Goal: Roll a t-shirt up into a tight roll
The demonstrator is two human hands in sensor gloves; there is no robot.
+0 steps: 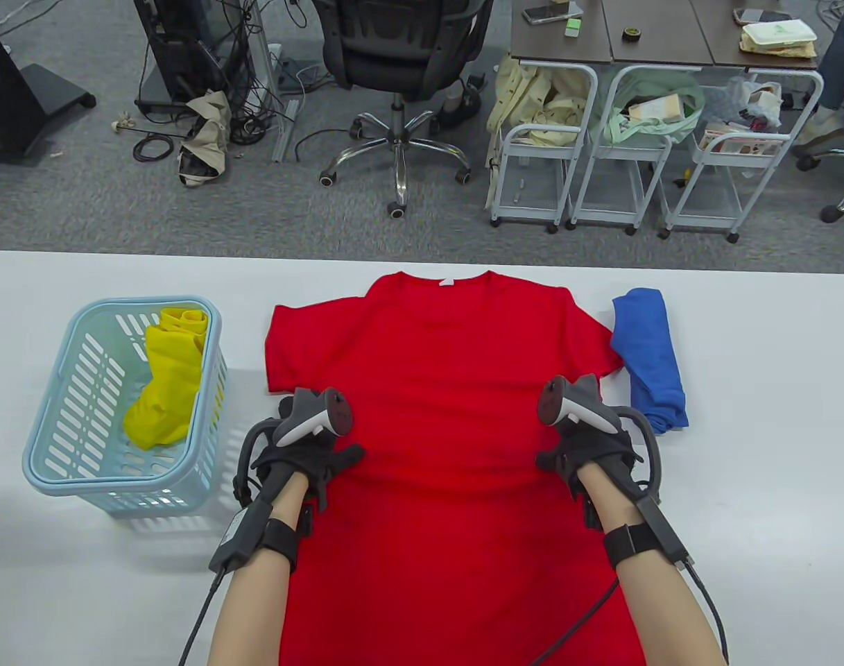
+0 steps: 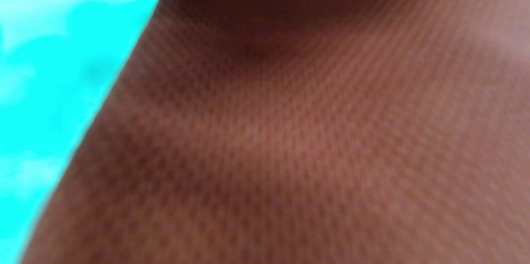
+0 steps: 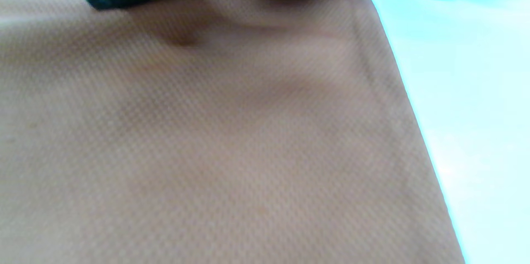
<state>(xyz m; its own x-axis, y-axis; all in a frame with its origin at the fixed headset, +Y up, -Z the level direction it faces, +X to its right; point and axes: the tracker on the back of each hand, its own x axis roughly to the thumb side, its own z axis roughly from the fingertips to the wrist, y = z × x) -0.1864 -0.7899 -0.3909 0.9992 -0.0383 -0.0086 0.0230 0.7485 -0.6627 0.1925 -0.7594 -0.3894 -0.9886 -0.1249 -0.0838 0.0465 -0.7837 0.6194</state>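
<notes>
From the table view, the red t-shirt [image 1: 442,416] lies spread flat on the table [image 1: 754,485], both the left hand [image 1: 304,458] and the right hand [image 1: 588,444] resting on it, fingers seemingly flat, gripping nothing. Both wrist views show only blurred knit up close: it looks light, soft and limp, so best taken at an edge with both hands.

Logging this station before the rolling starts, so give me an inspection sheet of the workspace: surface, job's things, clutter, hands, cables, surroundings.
Surface: white table, flat.
Job's things: red t-shirt spread flat, collar at the far edge, not yet rolled.
Clutter: light blue basket holding a yellow garment on the left; blue garment bundled beside the right sleeve.
Hands: left hand and right hand rest on the shirt's side edges; finger positions hidden under the trackers.
Cables: a black lead runs from each wrist toward the near edge.
Surroundings: office chair, wire carts, desks on grey carpet.
</notes>
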